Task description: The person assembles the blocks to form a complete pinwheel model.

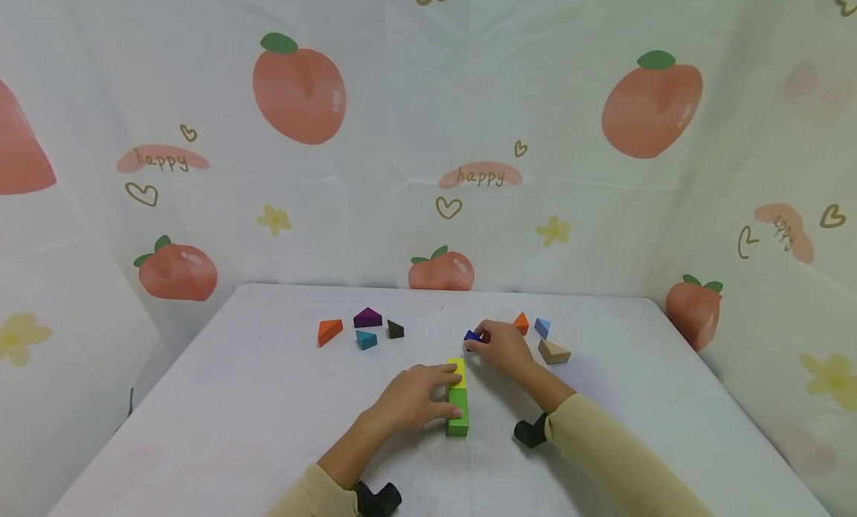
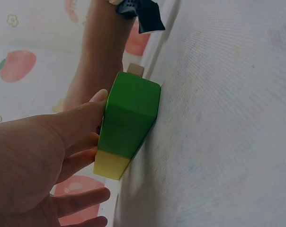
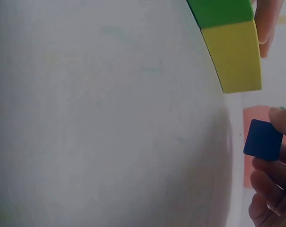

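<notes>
I count ten blocks: in my right hand (image 1: 504, 347), one blue block (image 3: 263, 140); at my left hand (image 1: 416, 399), one yellow block (image 3: 234, 59) and one green block (image 2: 132, 111). Four lie ahead and left of my left hand: one orange wedge (image 1: 329, 331), one purple prism (image 1: 367, 319), one teal wedge (image 1: 366, 340), one black wedge (image 1: 396, 329). Three lie right of my right hand: one orange triangle (image 1: 521, 323), one light-blue triangle (image 1: 542, 327), one tan block (image 1: 553, 352).

Bench (image 1: 221, 413) left of the left grip (image 1: 411, 398) offers free passage. The yellow block (image 3: 233, 56) and green block (image 2: 131, 111), end to end, obstruct the middle. The right grip (image 1: 504, 346), holding a dark blue block (image 3: 263, 140), stands just beyond; a tan triangular block (image 1: 553, 352) limits clearance to its right.
</notes>
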A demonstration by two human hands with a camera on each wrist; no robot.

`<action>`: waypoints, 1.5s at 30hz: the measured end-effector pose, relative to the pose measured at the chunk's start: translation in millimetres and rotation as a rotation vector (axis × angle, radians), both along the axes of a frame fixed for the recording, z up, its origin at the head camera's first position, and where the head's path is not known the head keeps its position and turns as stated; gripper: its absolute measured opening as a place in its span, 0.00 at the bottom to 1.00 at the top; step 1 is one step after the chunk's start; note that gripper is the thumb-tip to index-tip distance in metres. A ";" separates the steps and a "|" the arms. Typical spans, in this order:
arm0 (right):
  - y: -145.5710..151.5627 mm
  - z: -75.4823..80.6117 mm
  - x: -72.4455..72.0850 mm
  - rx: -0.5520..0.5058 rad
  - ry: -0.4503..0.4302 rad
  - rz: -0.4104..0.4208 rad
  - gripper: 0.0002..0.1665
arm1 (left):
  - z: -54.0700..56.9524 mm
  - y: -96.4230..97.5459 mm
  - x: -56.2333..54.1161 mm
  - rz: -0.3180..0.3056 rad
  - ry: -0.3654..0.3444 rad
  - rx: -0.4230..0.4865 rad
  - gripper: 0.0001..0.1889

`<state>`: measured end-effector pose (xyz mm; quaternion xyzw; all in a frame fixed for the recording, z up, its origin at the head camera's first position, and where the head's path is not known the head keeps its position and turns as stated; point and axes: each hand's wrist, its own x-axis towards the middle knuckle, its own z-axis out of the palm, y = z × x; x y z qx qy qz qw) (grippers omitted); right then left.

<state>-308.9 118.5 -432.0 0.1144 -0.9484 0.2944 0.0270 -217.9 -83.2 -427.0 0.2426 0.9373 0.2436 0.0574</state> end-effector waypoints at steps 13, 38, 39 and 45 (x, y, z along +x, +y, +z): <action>-13.6 -0.2 2.2 0.050 -0.082 0.048 0.14 | 3.2 1.1 2.3 0.000 0.035 -0.042 0.30; -14.5 -4.1 4.4 -0.179 -0.224 0.050 0.10 | 0.7 0.6 2.6 0.012 0.029 -0.019 0.30; -14.0 -4.4 4.7 -0.196 -0.232 0.043 0.11 | 0.8 0.7 2.6 0.012 0.029 -0.019 0.30; -12.6 -6.5 5.1 -0.251 -0.256 0.042 0.10 | 1.4 0.8 2.9 0.015 0.022 -0.008 0.29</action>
